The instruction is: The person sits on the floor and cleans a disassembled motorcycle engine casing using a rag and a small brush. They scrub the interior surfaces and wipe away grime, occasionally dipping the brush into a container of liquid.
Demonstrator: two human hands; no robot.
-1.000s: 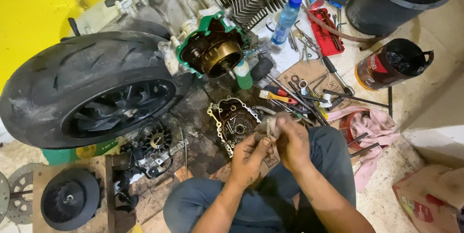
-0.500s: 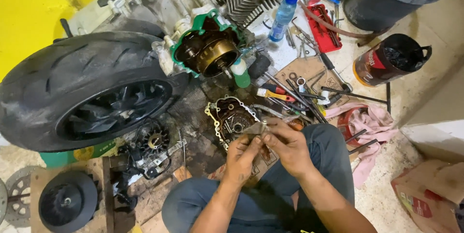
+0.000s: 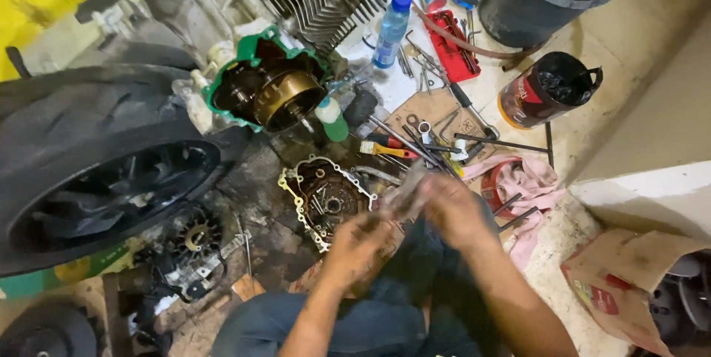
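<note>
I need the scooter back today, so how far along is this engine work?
Done: the engine cover is off and lies on the floor, leaving the flywheel exposed beside the rear tyre. In hand: the left hand and right hand work a small blurred part. Left: the cover is not refitted, and tools lie scattered.

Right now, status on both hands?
Left hand and right hand together, blurred; grip unclear. Small grey metal part between them. Oily engine cover just ahead.

One head-worn camera looks steeply down, fairly close, over blurred hands (image 3: 415,216) at the cluttered workshop floor (image 3: 637,16).
</note>
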